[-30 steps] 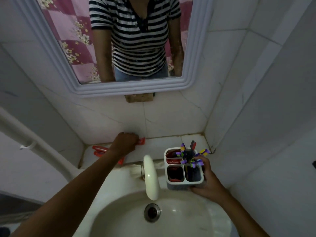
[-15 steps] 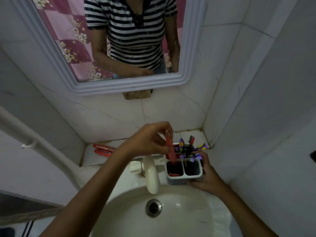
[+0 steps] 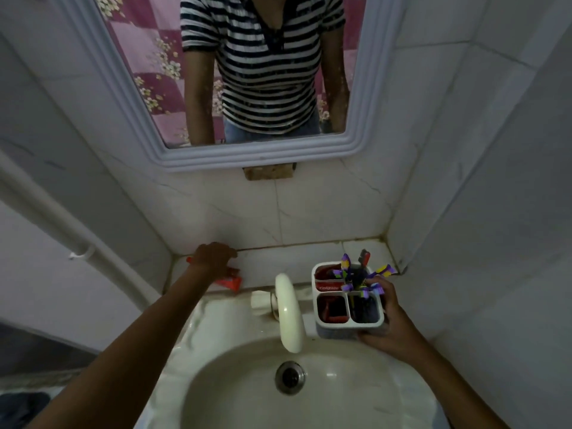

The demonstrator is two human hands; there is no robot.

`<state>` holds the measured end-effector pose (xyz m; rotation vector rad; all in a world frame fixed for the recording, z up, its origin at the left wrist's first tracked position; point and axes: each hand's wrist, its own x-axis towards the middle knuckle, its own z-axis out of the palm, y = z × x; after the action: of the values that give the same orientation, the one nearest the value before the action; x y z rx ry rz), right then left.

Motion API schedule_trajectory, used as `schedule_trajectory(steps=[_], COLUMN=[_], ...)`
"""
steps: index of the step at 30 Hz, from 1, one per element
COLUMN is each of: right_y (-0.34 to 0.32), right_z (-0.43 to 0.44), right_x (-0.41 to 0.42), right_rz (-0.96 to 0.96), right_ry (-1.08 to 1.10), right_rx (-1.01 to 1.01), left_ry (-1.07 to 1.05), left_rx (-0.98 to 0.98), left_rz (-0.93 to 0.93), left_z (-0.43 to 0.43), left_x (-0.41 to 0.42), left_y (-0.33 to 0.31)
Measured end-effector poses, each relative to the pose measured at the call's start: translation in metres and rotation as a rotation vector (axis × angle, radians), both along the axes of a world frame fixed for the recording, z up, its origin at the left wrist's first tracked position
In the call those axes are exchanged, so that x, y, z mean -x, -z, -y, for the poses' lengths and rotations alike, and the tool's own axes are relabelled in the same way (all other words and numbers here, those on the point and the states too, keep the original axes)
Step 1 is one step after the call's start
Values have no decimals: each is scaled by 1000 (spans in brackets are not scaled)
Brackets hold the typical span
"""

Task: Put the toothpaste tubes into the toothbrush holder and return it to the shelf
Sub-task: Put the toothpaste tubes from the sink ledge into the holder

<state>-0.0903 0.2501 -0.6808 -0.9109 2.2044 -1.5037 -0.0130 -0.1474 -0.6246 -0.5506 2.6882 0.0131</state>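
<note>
A white toothbrush holder [image 3: 349, 331] with separate compartments stands on the basin's right rim, and my right hand [image 3: 391, 326] grips its right side. Purple toothbrushes [image 3: 351, 272] stick out of its right half. One red toothpaste tube [image 3: 328, 286] lies in the back left compartment and another [image 3: 332, 312] in the front left one. On the tiled shelf [image 3: 294, 258] behind the basin lies a further red toothpaste tube [image 3: 229, 282]. My left hand [image 3: 213, 260] is curled over it and hides most of it.
A cream tap [image 3: 289, 314] juts over the sink basin [image 3: 356, 404] between my two hands, with the drain [image 3: 290, 377] below. The framed mirror [image 3: 257, 156] hangs above the shelf. Tiled walls close in on the right, and a white pipe [image 3: 62, 224] runs down the left.
My left hand dropped a red tube into the holder's front left compartment, then went back left to the shelf and closed over the other tube. My right hand kept hold of the holder.
</note>
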Motion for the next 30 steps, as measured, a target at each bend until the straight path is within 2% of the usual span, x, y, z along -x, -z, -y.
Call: schedule_trajectory(steps=[2, 5, 6, 7, 10, 12, 13, 15, 17, 18, 19, 21, 23, 25, 27, 30], right_y=[0, -1, 0, 0, -2, -4, -7, -7, -9, -9, -9, -9, -9, -10, -10, -9], right_z=[0, 2, 2, 2, 2, 3, 2, 1, 0, 1, 1, 3, 5, 5, 5, 5], right_x=[0, 1, 1, 0, 2, 2, 2, 3, 1, 0, -1, -1, -2, -3, -3, -3], right_rz=[-5, -11, -13, -13, -15, -15, -22, -10, -4, -1, -2, -6, -9, -5, -4, -10], right_ry=[-6, -11, -9, -9, -12, -11, -8, -10, -4, -5, -5, -6, -12, -13, -8, -1], right_rx=[2, -7, -7, -4, -5, -12, -11, -12, -11, -11, -14, -24, -24, -22, -25, -35], left_ry=[21, -43, -6, -58, -233, -473, -521, -410, -245, -286, -164, -12, 30, 40, 30, 98], left_rx=[-58, -15, -25, -79, -319, -541, -612, -525, -318, -319, -207, -177, -285, -307, -455, -766], left_rz=[14, 15, 36, 67, -76, -156, -162, -162, -21, -77, -63, -90, -259, -509, -671, -684], left_z=[7, 12, 13, 12, 7, 2, 3, 3, 9, 12, 20, 26, 19, 1, -24, -65], left_x=[-5, -5, -5, -6, 4, 6, 7, 8, 11, 8, 3, -2, 1, 11, 20, 20], left_y=[7, 6, 6, 3, -6, -4, -3, -4, -1, 4, 13, 21, 9, -17, -53, -105])
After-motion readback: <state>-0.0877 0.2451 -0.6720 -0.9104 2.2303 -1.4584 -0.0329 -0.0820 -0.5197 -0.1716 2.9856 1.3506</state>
